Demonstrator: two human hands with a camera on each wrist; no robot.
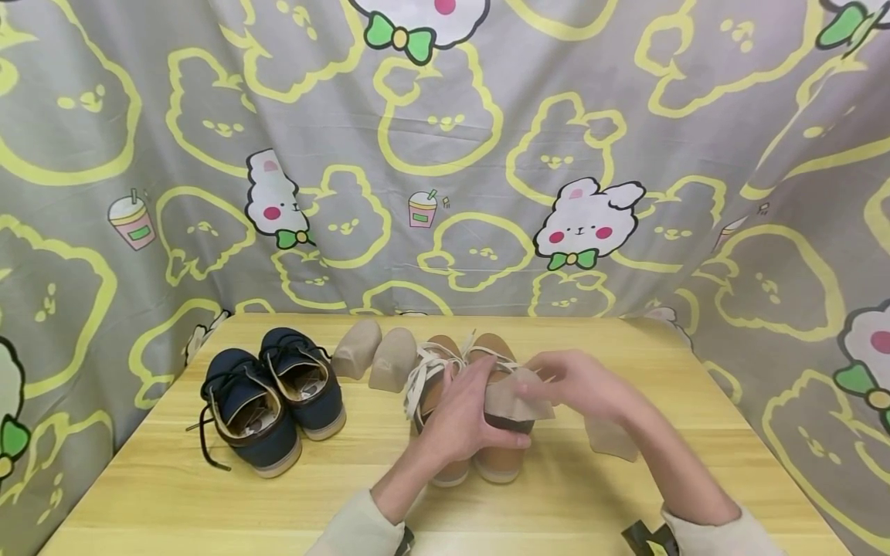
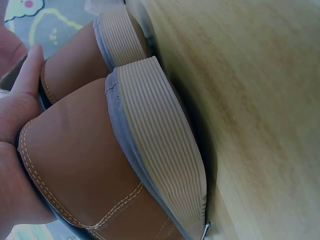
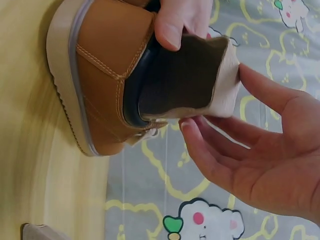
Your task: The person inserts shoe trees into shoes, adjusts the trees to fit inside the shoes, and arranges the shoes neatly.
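Note:
A pair of brown leather shoes [image 1: 501, 463] with cream laces and ribbed pale soles stands mid-table, heels toward me. At the right shoe, my left hand [image 1: 462, 413] grips the collar, its thumb lying across the heel opening. A hollow beige moulded shoe insert [image 3: 225, 87] is partly inside that shoe, its open end sticking out. My right hand [image 1: 584, 382] pinches the insert's edge between thumb and fingers. The insert's front end is hidden in the shoe. In the left wrist view, the left hand [image 2: 20, 105] lies along the brown heels.
Navy shoes [image 1: 253, 409] with dark laces stand at the left. Two beige inserts [image 1: 394, 361] lie beyond, between the pairs. Another beige insert [image 1: 612, 438] rests on the table under my right forearm. A patterned grey curtain [image 1: 480, 154] hangs behind the wooden table [image 1: 334, 494].

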